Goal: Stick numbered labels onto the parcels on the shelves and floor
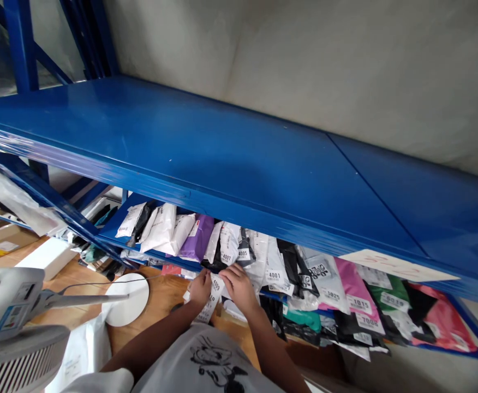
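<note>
A white strip of printed number labels [211,299] hangs between my hands, with 4009 readable near its top. My left hand [200,289] is closed on the strip's left side. At the upper right edge, my right hand [239,286] has its fingers bent and pressed together on the strip; the exact pinch is partly hidden. Just beyond my fingers, a white parcel marked 4007 [229,243] stands on the lower shelf, beside a dark parcel labelled 4005 [245,248]. A purple parcel [198,237] is left of them.
An empty-handed reach is bounded above by a blue upper shelf [222,147]. Bagged parcels line the lower shelf, including a pink one [353,289] and a red one [443,316]. A fan [13,327] stands at left, near a white round base [128,299].
</note>
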`<state>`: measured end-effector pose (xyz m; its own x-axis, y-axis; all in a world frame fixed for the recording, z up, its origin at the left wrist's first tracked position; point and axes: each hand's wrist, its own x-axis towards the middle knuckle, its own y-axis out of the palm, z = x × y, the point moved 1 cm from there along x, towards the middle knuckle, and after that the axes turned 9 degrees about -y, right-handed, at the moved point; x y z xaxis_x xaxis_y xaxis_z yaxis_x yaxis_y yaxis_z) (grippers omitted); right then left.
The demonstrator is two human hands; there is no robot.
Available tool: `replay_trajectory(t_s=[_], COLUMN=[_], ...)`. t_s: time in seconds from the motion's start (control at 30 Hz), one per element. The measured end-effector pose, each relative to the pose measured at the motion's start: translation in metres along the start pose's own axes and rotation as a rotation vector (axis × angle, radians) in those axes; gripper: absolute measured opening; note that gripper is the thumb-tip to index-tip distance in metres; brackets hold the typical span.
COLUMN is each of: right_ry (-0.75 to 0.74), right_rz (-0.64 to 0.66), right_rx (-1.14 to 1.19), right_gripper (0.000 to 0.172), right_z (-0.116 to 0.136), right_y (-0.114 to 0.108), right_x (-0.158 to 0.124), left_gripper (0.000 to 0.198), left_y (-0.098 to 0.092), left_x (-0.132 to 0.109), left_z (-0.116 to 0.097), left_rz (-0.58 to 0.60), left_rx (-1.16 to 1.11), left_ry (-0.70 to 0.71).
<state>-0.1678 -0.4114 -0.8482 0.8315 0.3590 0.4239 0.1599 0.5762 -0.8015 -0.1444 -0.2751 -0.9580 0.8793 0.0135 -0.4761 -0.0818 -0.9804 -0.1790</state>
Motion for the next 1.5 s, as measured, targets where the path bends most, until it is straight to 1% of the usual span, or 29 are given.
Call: replay_trajectory(t_s=[0.03, 0.07, 0.1, 0.17, 0.23, 0.3, 0.43, 0.47, 0.5, 0.53, 0.6, 0.63, 0.67, 0.73, 0.87, 1.0, 1.07, 1.23, 1.37, 1.5], right_ry=[-0.064, -0.109, -0.133, -0.128, -0.086, -0.04, 0.115, 0.152, 0.181, 0.203, 0.237, 0.262, 0.294, 0.354, 0.438, 0.455, 0.447, 0.444, 0.47, 0.486], right_rz=[0.026, 0.052, 0.079, 0.122, 0.117, 0.043, -0.273, -0.292, -0.232, -0.107, 0.203, 0.316, 0.381, 0.407, 0.46, 0.52, 0.547, 0.604, 0.63, 0.621], right_rx=[0.011, 0.02, 0.029, 0.04, 0.043, 0.061, 0.098, 0.098, 0.087, 0.065, -0.002, -0.043, -0.082, -0.141, -0.246, -0.312, -0.326, -0.346, -0.373, -0.405], right_gripper=[0.024, 0.022, 0.02, 0.017, 0.015, 0.014, 0.014, 0.015, 0.015, 0.013, 0.009, 0.008, 0.007, 0.006, 0.011, 0.015, 0.016, 0.021, 0.023, 0.02], right_z=[-0.001, -0.003, -0.006, -0.01, -0.014, -0.016, -0.019, -0.021, -0.022, -0.023, -0.025, -0.027, -0.028, -0.03, -0.026, -0.016, -0.012, -0.015, -0.025, -0.029], right_y=[-0.003, -0.006, -0.008, -0.01, -0.011, -0.014, -0.025, -0.028, -0.03, -0.03, -0.027, -0.024, -0.021, -0.014, -0.007, -0.005, 0.0, 0.018, 0.029, 0.035], right_x=[0.005, 0.01, 0.015, 0.024, 0.03, 0.031, 0.029, 0.03, 0.031, 0.035, 0.043, 0.047, 0.051, 0.058, 0.067, 0.076, 0.082, 0.09, 0.085, 0.078], left_gripper=[0.023, 0.027, 0.037, 0.05, 0.052, 0.048, 0.049, 0.052, 0.055, 0.058, 0.059, 0.058, 0.058, 0.061, 0.079, 0.092, 0.095, 0.094, 0.09, 0.09], left_y=[-0.001, -0.001, -0.001, -0.001, -0.001, 0.0, -0.002, -0.003, -0.005, -0.006, -0.008, -0.008, -0.008, -0.005, 0.001, 0.001, -0.002, -0.008, -0.009, -0.007], left_x=[0.0, -0.001, 0.0, 0.002, 0.004, 0.007, 0.007, 0.007, 0.006, 0.006, 0.005, 0.005, 0.005, 0.006, 0.009, 0.014, 0.017, 0.02, 0.018, 0.018], left_z=[-0.001, -0.002, -0.004, -0.007, -0.011, -0.014, -0.015, -0.015, -0.014, -0.014, -0.014, -0.015, -0.017, -0.02, -0.025, -0.022, -0.019, -0.018, -0.019, -0.02], left_rz=[-0.018, -0.025, -0.021, 0.01, 0.048, 0.07, 0.099, 0.105, 0.11, 0.114, 0.126, 0.137, 0.148, 0.165, 0.155, 0.113, 0.082, 0.039, -0.002, -0.014], left_rx=[0.043, 0.084, 0.123, 0.185, 0.23, 0.271, 0.424, 0.48, 0.54, 0.599, 0.708, 0.756, 0.801, 0.874, 0.948, 0.957, 0.974, 1.025, 1.039, 1.081], left_ry=[0.028, 0.057, 0.085, 0.121, 0.135, 0.139, 0.123, 0.117, 0.115, 0.121, 0.153, 0.179, 0.208, 0.26, 0.302, 0.345, 0.334, 0.305, 0.327, 0.355])
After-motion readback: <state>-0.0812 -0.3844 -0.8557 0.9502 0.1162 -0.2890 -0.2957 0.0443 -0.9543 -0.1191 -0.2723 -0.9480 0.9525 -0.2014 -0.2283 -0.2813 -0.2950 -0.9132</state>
